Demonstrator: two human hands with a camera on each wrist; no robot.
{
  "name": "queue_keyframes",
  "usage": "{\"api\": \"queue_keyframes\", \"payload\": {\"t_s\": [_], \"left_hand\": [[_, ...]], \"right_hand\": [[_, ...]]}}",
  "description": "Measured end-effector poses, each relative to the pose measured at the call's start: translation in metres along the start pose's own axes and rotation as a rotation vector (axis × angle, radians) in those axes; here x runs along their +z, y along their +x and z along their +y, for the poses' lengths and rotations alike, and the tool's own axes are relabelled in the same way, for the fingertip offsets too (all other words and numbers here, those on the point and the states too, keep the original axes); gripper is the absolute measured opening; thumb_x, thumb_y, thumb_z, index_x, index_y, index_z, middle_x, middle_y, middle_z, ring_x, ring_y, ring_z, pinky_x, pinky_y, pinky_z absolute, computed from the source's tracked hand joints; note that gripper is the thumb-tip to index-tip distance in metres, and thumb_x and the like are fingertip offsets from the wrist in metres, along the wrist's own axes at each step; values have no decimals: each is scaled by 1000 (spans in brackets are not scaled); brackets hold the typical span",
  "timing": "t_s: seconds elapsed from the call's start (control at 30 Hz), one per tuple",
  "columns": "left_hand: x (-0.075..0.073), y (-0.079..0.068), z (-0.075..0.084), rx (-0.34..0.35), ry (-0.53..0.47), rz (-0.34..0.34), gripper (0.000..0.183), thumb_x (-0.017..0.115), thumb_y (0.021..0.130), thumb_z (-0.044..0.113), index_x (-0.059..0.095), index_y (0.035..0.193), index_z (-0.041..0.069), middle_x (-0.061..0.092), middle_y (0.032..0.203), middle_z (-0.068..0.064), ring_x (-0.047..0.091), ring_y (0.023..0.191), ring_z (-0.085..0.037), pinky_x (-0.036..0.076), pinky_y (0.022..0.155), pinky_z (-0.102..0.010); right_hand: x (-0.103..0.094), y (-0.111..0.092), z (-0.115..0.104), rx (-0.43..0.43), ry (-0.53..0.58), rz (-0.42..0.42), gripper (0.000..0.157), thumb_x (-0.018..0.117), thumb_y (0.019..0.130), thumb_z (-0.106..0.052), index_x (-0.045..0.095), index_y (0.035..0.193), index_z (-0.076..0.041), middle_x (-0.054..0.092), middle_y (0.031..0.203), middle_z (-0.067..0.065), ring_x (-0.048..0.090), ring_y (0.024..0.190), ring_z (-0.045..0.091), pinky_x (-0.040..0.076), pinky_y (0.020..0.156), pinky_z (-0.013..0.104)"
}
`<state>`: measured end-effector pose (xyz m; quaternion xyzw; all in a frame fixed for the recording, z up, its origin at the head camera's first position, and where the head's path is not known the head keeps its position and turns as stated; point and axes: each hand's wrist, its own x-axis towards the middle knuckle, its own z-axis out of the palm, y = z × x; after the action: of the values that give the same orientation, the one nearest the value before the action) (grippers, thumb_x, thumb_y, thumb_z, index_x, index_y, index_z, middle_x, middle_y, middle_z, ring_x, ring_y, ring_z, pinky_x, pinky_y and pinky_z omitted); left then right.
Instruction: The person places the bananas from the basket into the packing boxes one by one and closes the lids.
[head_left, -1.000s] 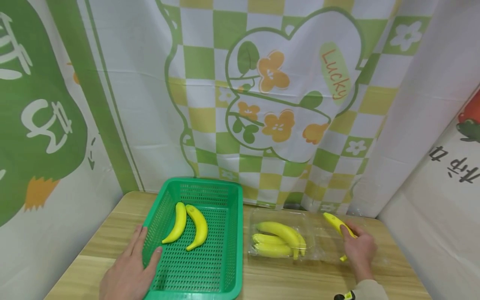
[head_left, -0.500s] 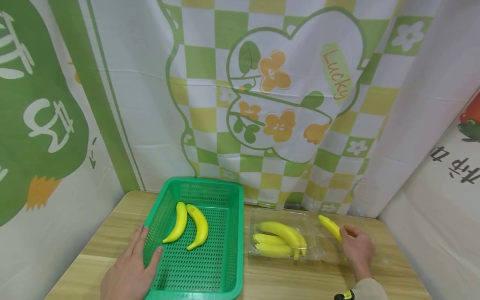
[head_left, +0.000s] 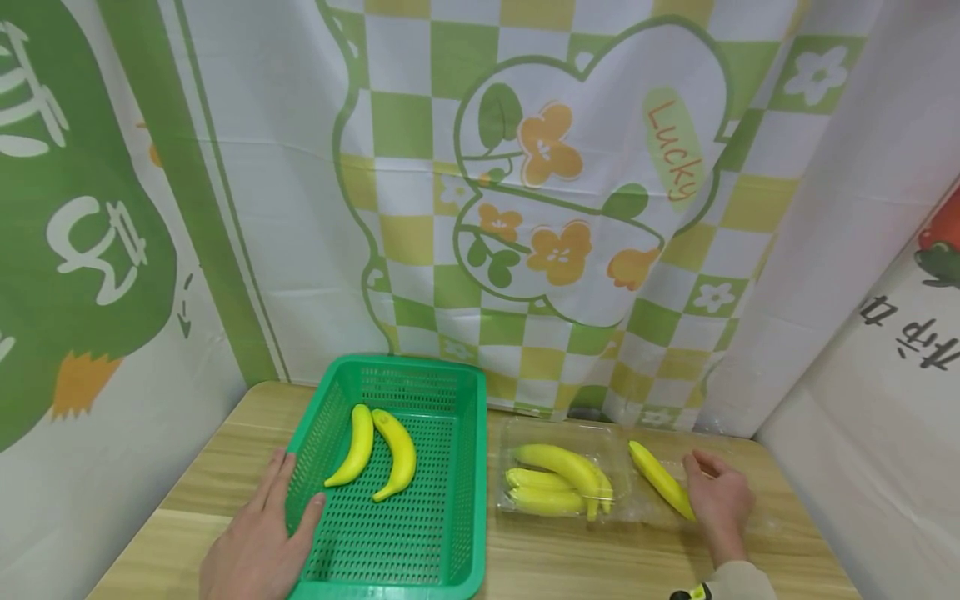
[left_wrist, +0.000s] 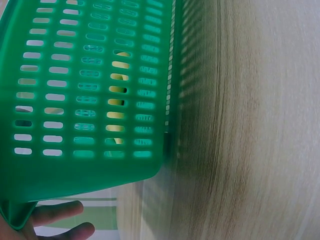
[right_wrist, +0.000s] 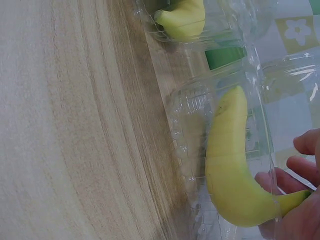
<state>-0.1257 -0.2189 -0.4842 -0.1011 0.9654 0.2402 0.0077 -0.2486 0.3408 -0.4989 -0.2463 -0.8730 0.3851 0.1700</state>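
My left hand (head_left: 255,533) rests on the left rim of a green perforated basket (head_left: 480,467), fingers straight and thumb over the inner side. Two fingertips show past the basket's end in the left wrist view. Inside the basket lie two yellow bananas (head_left: 393,454), side by side. My right hand (head_left: 722,500) is beside another banana (right_wrist: 230,165), its fingers parted and not closed around it. That banana lies in the right half of a clear plastic clamshell box (head_left: 558,429), its stem end right at the hand.
Several more bananas (head_left: 562,471) lie in the left half of the clear box, which stands just right of the basket on the wooden table (head_left: 570,567). A printed curtain (head_left: 540,350) hangs behind the table, with more printed cloth at both sides.
The right hand has let go of the banana. The banana has come down a little leftward into the right half of the box. The left hand and basket stay put.
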Motion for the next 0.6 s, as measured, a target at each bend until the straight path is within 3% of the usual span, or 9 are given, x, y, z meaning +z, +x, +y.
{"api": "queue_keyframes", "payload": {"t_s": [0.1,0.33,0.43,0.53,0.6], "left_hand": [[0,0,0,-2,1,-5,90,28,108,70,3,172,11,4,180,-16,36,147,-62,53,95,-73],[0,1,0,-13,-1,-18,91,27,108,71,1,172,12,2,181,-15,36,147,-62,53,95,-73],[0,1,0,-15,-1,-20,91,27,108,71,1,172,12,2,181,-15,36,147,-62,52,96,-73],[0,1,0,-13,3,-18,91,27,108,71,1,172,12,2,181,-15,36,147,-63,52,96,-73],[0,1,0,-12,3,-17,91,27,108,71,1,172,12,2,181,-14,35,147,-63,52,96,-74]], "right_hand": [[0,-1,-1,7,14,23,43,60,106,-35,72,133,-4,72,132,22,68,122,43,51,92,42],[-2,-3,-4,-3,65,73,46,57,107,-38,73,133,-4,74,129,21,73,114,36,44,79,19],[-4,-3,-6,-20,83,97,45,58,106,-39,74,132,-5,76,128,20,72,94,12,42,73,13],[-5,-4,-9,-34,99,120,43,60,106,-40,76,129,-7,77,125,19,55,78,-15,41,69,10],[-5,-3,-12,-43,121,131,42,61,106,-40,77,128,-8,78,124,20,46,72,-22,41,68,9]]}}
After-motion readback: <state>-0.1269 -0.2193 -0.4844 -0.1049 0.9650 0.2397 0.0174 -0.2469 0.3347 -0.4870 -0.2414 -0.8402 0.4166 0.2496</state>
